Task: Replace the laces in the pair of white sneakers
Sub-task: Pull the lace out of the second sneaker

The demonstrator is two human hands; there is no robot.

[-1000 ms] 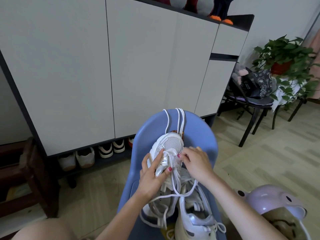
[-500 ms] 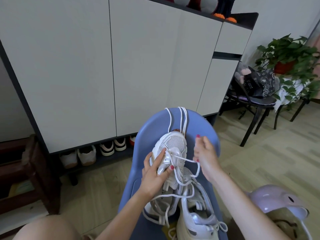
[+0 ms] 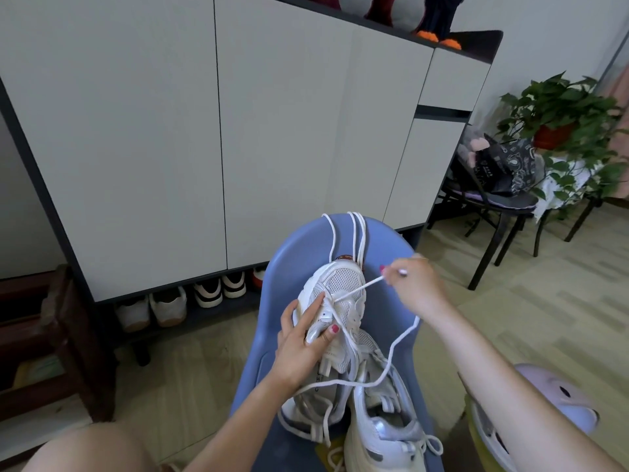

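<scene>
Left hand gripping the mesh-toed white sneaker, thumb and fingers curled round its side, propped toe-up on a smooth blue plastic chair. Right hand raised beside the toe, fingers pinching a round white lace, drawn taut from the front eyelets. Second sneaker lying just below. Spare laces draped over the curved chair back.
</scene>
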